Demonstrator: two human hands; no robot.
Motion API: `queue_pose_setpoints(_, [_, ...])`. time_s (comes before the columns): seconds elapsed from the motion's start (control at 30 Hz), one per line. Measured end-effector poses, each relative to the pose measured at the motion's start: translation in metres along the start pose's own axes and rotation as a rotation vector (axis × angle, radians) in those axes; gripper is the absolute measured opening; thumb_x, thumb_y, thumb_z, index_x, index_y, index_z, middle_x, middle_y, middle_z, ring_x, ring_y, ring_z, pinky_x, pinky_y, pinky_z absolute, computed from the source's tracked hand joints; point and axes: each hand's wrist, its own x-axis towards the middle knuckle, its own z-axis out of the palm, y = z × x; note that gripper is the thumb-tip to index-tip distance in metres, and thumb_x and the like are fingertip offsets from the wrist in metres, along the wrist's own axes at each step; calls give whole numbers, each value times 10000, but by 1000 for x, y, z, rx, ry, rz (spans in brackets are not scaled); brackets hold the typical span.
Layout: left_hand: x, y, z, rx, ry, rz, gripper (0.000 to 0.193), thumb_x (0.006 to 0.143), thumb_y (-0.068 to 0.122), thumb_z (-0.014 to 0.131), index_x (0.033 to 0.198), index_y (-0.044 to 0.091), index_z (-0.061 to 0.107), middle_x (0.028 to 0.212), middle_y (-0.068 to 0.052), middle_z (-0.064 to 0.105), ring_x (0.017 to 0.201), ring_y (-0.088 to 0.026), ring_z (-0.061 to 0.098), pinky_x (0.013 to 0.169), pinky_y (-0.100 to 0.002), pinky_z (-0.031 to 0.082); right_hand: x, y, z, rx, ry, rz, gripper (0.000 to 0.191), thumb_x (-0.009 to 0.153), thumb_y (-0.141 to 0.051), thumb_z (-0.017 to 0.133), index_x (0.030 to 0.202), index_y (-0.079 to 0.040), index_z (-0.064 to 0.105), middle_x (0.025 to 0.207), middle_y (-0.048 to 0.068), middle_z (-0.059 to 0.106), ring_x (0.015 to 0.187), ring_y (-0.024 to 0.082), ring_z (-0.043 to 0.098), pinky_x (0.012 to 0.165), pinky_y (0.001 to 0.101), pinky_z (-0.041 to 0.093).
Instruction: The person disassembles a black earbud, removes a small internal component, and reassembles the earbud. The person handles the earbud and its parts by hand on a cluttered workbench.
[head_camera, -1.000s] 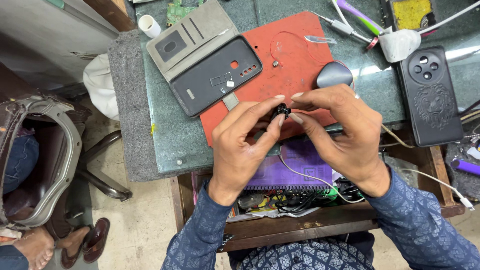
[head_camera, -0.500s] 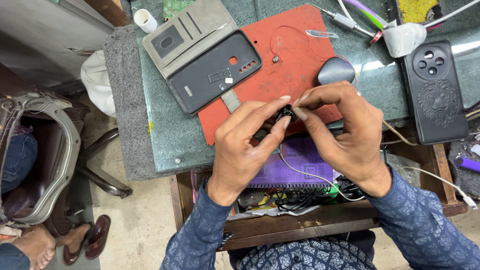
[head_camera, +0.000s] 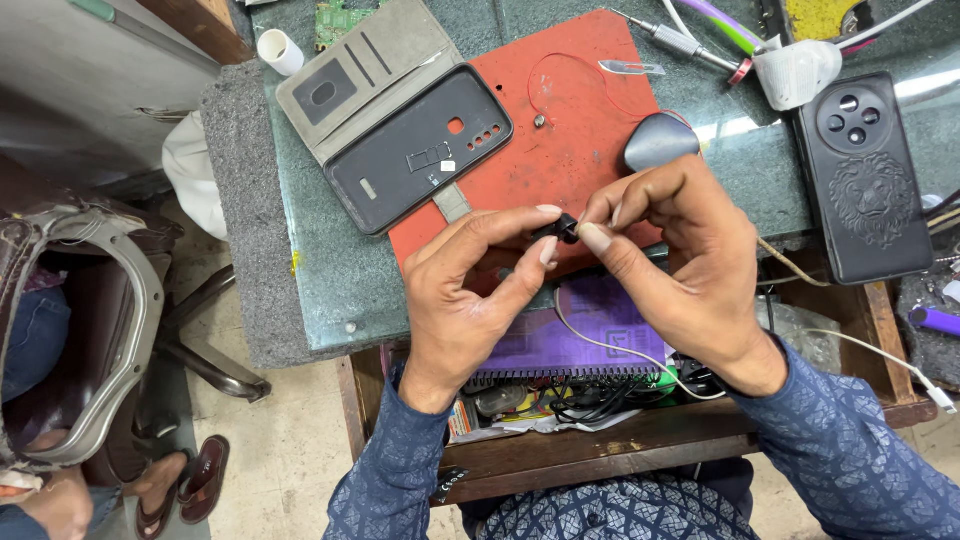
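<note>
Pinching a small black part (head_camera: 563, 230) between them, the left hand (head_camera: 470, 290) and the right hand (head_camera: 680, 260) are meeting above the near edge of the green glass worktop (head_camera: 330, 290), the part sitting at the centre of the view. Compared with half a second ago, both hands are holding nearly the same pose, the fingertips having drawn slightly closer around the part. The left thumb and forefinger are pressing on the part from 9 o'clock while the right thumb and forefinger are closing on it from 3 o'clock; the remaining fingers are curling loosely. The part's long axis is running roughly 9 to 3 o'clock, though which end is leading cannot be told, since the fingertips are covering most of it.

A red mat (head_camera: 560, 120) is lying under and beyond the hands toward 12 o'clock, carrying a grey teardrop-shaped pick (head_camera: 660, 140). An open flip case (head_camera: 400, 130) is resting at 10 o'clock, overlapping the mat's left edge. A black phone with a round camera cluster (head_camera: 865, 175) is lying at 2 o'clock, well apart from the hands. Below the hands, at 6 o'clock, an open drawer (head_camera: 600, 440) is showing a purple pad (head_camera: 570, 335) and a white cable (head_camera: 620, 350). Bare worktop is lying open at 8 to 9 o'clock, left of the left hand, up to the grey felt strip (head_camera: 240, 230) along its edge.
</note>
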Motion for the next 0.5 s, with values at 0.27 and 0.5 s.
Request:
queue_pose_setpoints(0.27, [-1,-4,-4,27,26,19,177,973,24,782,1149,23,758,1038,-43,711,914,-110,721,790,-232,595,-1,2,0,78,8,34,264,1007,96,664,1077,-39,447,1063,128,669,952,97,638,848,238,551])
queue_pose_setpoints(0.5, [0,-6,-3,-90,18,-22,147,1000,56,735,1142,20,731,1097,-57,757,1002,-114,743,891,-252,627,-2,0,2,-47,12,-88,262,1020,116,664,1099,-23,457,1062,152,657,1012,136,675,893,261,592])
